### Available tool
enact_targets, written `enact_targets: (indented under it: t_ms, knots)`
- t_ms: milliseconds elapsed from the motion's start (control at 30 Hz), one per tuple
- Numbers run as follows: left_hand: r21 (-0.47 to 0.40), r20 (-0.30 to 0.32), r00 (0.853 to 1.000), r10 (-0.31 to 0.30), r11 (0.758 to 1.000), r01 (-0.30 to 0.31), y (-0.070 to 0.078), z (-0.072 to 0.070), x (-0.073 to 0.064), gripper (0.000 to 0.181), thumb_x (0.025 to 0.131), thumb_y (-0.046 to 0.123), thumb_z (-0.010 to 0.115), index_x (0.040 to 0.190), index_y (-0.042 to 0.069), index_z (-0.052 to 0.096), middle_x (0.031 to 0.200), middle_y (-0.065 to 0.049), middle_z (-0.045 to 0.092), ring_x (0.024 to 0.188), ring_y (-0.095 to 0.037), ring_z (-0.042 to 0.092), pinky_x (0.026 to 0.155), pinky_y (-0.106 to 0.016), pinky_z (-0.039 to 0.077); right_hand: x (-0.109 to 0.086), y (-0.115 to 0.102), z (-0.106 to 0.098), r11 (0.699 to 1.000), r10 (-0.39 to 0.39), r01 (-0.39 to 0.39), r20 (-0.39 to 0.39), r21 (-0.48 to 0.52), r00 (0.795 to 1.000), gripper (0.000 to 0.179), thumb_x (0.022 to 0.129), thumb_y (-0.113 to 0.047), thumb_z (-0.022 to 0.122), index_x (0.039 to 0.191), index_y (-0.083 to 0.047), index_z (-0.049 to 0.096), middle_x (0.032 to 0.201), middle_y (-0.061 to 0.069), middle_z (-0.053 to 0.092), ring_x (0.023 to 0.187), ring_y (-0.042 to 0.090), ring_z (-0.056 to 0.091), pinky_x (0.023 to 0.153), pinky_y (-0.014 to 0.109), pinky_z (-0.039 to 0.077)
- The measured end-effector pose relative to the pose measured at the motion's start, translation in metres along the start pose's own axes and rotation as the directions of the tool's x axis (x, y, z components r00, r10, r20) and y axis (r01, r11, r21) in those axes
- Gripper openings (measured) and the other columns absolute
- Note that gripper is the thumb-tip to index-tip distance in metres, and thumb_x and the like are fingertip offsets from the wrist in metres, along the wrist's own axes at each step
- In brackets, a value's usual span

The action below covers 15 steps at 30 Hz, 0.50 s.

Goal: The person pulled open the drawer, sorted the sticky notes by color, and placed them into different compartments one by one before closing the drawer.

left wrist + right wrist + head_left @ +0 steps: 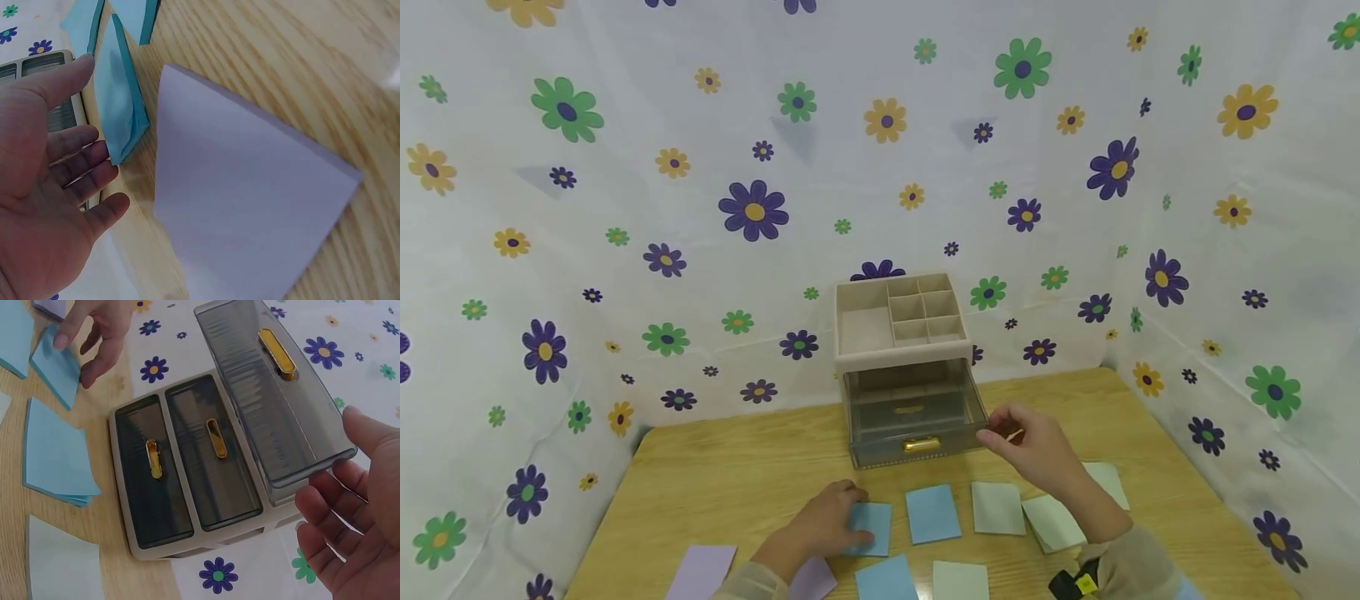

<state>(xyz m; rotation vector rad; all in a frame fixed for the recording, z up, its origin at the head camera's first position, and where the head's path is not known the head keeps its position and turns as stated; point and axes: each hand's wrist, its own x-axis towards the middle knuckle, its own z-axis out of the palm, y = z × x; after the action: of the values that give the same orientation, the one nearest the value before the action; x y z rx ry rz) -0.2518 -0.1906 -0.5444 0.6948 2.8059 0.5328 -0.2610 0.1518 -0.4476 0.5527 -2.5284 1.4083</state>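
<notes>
On the wooden counter (715, 475), at far left, a lilac pad (700, 572) is laid flat; a second lilac pad (244, 206) is seen close beside the left hand (820, 527). That hand is rested palm down with fingers straight on a blue pad (871, 528), nothing being gripped, seemingly to steady or draw it. Further blue pads (932, 513) and pale green pads (997, 507) are set out in rows rightward, apparently sorted by colour. Behind them, at centre, a beige drawer organiser (904, 333) is stood against the flowered backdrop; its open top compartments are seen empty. Its upper smoked drawer (917, 417), with gold handle (922, 445), is pulled out; no contents can be made out, and two more drawers are shut. The right hand (1033, 450) is held at that drawer's right front corner, fingers loosely extended, its grip open on nothing.
</notes>
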Motion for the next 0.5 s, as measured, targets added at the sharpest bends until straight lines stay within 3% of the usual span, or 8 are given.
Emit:
enact_targets:
  t_ms: [333, 500]
  knots:
    - [0.092, -0.024, 0.999, 0.039, 0.995, -0.037, -0.0042, 0.0074, 0.0011, 0.079, 0.066, 0.049, 0.084, 0.124, 0.001, 0.060, 0.116, -0.005, 0.055, 0.102, -0.021, 0.053, 0.086, -0.037, 0.050, -0.0009, 0.0029, 0.0050, 1.000, 0.012, -0.012, 0.005, -0.019, 1.000, 0.014, 0.088, -0.023, 0.071, 0.096, -0.012, 0.064, 0.086, -0.005, 0.064, 0.080, 0.011, 0.062, 0.066, 0.025, 0.053]
    - [0.112, -0.031, 0.999, 0.035, 0.993, -0.031, -0.0044, 0.0064, 0.0034, 0.081, 0.063, 0.051, 0.086, 0.122, 0.001, 0.061, 0.111, -0.004, 0.055, 0.099, -0.020, 0.052, 0.083, -0.038, 0.051, -0.0007, 0.0042, 0.0057, 1.000, 0.009, -0.009, -0.002, -0.012, 1.000, 0.012, 0.089, -0.020, 0.070, 0.095, -0.011, 0.065, 0.085, -0.003, 0.062, 0.076, 0.011, 0.062, 0.065, 0.025, 0.053]
